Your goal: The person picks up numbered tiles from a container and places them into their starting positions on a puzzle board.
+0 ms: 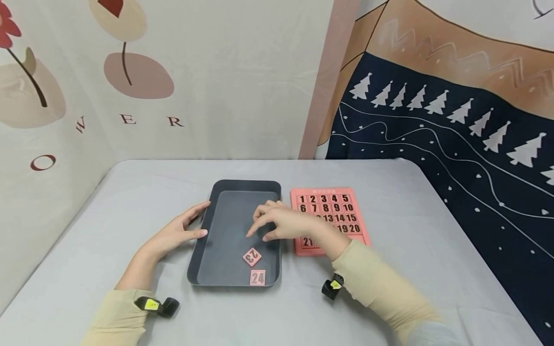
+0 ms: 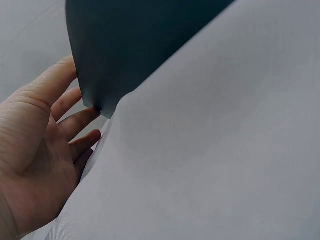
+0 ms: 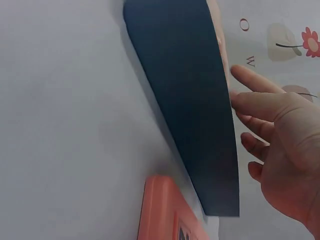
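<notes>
A dark grey rectangular tray lies on the table. Inside it, near the front, are two pink number tiles: the 23 tile, turned askew, and the 24 tile close to the front wall. My left hand touches the tray's left side with spread fingers, also visible in the left wrist view against the dark wall. Over the tray's right side reaches my right hand, its index finger pointing down behind the 23 tile and nothing between its fingers. In the right wrist view those fingers appear beyond the tray wall.
Right of the tray lies a pink number board with rows of numbered tiles, partly hidden under my right forearm. A white cloth covers the table. Printed curtains hang behind and to the right.
</notes>
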Demonstrator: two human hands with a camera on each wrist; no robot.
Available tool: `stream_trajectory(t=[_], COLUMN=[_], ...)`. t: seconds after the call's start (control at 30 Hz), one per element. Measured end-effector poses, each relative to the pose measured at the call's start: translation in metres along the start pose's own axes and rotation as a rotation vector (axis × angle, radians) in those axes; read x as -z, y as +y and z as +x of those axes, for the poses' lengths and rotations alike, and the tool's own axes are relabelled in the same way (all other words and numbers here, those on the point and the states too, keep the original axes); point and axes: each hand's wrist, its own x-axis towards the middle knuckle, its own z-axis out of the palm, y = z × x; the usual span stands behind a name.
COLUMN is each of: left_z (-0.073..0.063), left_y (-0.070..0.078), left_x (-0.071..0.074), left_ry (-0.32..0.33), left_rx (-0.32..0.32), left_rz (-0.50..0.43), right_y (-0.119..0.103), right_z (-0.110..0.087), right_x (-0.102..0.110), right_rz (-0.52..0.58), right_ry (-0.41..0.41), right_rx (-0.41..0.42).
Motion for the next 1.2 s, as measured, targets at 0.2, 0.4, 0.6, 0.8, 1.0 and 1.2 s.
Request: stream_trajectory(t=[0.2,0.4,0.6,0.8,1.0,1.2], left_z=[0.0,-0.001,0.0,0.0,-0.001,-0.002], left_y=[0.0,0.001,0.001,0.002,0.003,0.003], left_x=[0.001,0.001,0.001,0.0,0.001,0.001], left_ry=[-0.004,-0.005,-0.004,-0.002,-0.005,-0.004], left_rx=[-0.001,-0.001,-0.003,-0.003,-0.003,0.0], left_rz=[0.0,0.001,0.014,0.005,0.007,0.01], right_y=[-0.006,-0.009,-0.013,-0.014,-0.015,-0.016], right_z=[0.015,0.024,0.028,0.026,0.026,0.026], right_x=[-0.005,-0.014,-0.018,-0.02,-0.021,-0.02], right_rz=[-0.037,-0.092,-0.123,-0.134,-0.158,-0.172], right_ry=[-0.136,-0.22,-0.268,-0.288,-0.282,-0.276], right_rx=[-0.007,0.014,0.055,0.044,0.03,0.019])
